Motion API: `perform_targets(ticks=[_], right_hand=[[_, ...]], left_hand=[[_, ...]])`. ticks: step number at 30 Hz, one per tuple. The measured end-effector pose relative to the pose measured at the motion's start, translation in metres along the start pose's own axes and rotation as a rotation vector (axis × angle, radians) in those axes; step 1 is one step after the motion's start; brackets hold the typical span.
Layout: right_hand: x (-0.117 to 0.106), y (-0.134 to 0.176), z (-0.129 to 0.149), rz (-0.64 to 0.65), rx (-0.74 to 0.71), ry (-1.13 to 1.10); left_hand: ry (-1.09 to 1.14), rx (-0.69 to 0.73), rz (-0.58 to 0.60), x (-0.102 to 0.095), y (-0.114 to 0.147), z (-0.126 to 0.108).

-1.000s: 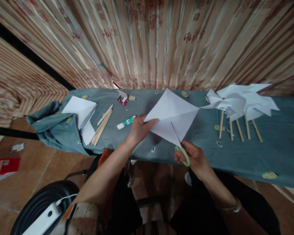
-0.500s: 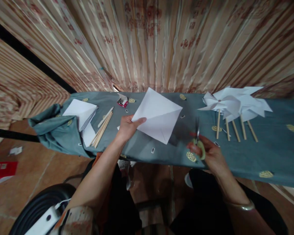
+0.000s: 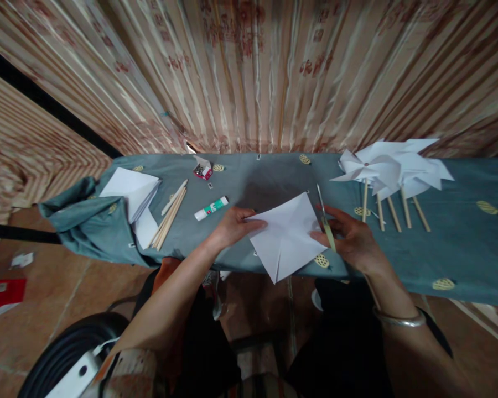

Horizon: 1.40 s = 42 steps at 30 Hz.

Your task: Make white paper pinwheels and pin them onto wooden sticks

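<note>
The left hand [image 3: 233, 225] grasps the left corner of the white sheet [image 3: 288, 229], thumb on top — probably so that the paper is steady, as it appears lifted above the near part of the cloth [image 3: 402, 265]. A slit runs inward from its near corner. The right hand [image 3: 354, 240] holds the scissors [image 3: 328, 233], blades pointing to the far side, perhaps so that its thumb can press the sheet's right edge. The glue stick [image 3: 211, 208] and wooden sticks [image 3: 169, 218] lie left, maybe for easy reach — the paper pinwheels [image 3: 373, 171] are grouped far right.
</note>
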State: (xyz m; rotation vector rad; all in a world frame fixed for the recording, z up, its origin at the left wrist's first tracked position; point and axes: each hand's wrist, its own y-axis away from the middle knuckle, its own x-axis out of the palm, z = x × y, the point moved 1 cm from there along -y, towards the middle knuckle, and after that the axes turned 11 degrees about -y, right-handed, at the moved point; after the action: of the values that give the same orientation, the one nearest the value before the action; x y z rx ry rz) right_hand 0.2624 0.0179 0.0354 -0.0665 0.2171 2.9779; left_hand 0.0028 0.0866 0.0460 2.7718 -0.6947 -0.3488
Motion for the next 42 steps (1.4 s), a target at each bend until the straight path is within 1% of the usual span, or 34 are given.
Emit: perform_targets(ticks=[2, 4, 6, 7, 9, 11, 12, 14, 15, 17, 19, 21, 25, 27, 30, 33, 35, 38, 40, 42], right_hand=[[-0.001, -0.002, -0.001, -0.058, -0.001, -0.07], [-0.002, -0.004, -0.001, -0.141, -0.018, -0.152], [-0.001, -0.008, -0.002, -0.219, -0.051, -0.227], [0.0, -0.009, -0.002, -0.259, -0.067, -0.263], [0.004, -0.013, -0.003, -0.335, -0.095, -0.334], [0.01, -0.016, -0.004, -0.401, -0.116, -0.381], [0.014, -0.016, -0.004, -0.421, -0.119, -0.39], [0.023, -0.016, -0.005, -0.433, -0.115, -0.389], [0.028, -0.016, -0.005, -0.431, -0.109, -0.385], [0.038, -0.014, -0.005, -0.41, -0.095, -0.379], [0.047, -0.011, -0.004, -0.375, -0.084, -0.375], [0.054, -0.01, -0.003, -0.347, -0.075, -0.368], [0.06, -0.011, -0.002, -0.318, -0.091, -0.326], [0.06, -0.011, -0.002, -0.299, -0.102, -0.303], [0.058, -0.009, -0.003, -0.273, -0.095, -0.305], [0.055, -0.003, -0.002, -0.226, -0.066, -0.321], [0.054, 0.003, -0.001, -0.144, -0.032, -0.308], [0.056, 0.015, -0.002, 0.066, 0.021, -0.26], [0.06, 0.024, -0.005, 0.215, 0.053, -0.226], [0.065, 0.031, -0.008, 0.329, 0.091, -0.19]], left_hand=[[0.19, 0.02, -0.075, -0.001, -0.001, -0.006], [0.417, 0.053, -0.126, 0.0, -0.001, -0.011], [0.588, 0.061, -0.115, 0.004, 0.001, -0.013], [0.638, 0.056, -0.1, 0.008, 0.001, -0.012], [0.663, 0.037, -0.051, 0.02, 0.003, -0.007], [0.585, 0.038, 0.016, 0.036, 0.003, 0.0], [0.527, 0.031, 0.057, 0.044, 0.003, 0.003], [0.461, 0.043, 0.105, 0.06, 0.002, 0.007], [0.448, 0.065, 0.094, 0.066, 0.001, 0.007], [0.471, 0.093, 0.062, 0.075, -0.002, 0.004], [0.52, 0.089, -0.013, 0.078, -0.004, 0.0], [0.544, 0.077, -0.103, 0.078, -0.007, -0.003], [0.494, 0.077, -0.249, 0.074, -0.01, -0.005], [0.475, 0.086, -0.289, 0.071, -0.011, -0.004], [0.474, 0.083, -0.305, 0.066, -0.012, -0.002], [0.43, 0.079, -0.336, 0.056, -0.015, -0.004], [0.388, 0.096, -0.395, 0.046, -0.017, -0.008], [0.366, 0.159, -0.478, 0.033, -0.02, -0.016], [0.368, 0.196, -0.505, 0.028, -0.021, -0.02], [0.357, 0.206, -0.522, 0.025, -0.022, -0.022]])
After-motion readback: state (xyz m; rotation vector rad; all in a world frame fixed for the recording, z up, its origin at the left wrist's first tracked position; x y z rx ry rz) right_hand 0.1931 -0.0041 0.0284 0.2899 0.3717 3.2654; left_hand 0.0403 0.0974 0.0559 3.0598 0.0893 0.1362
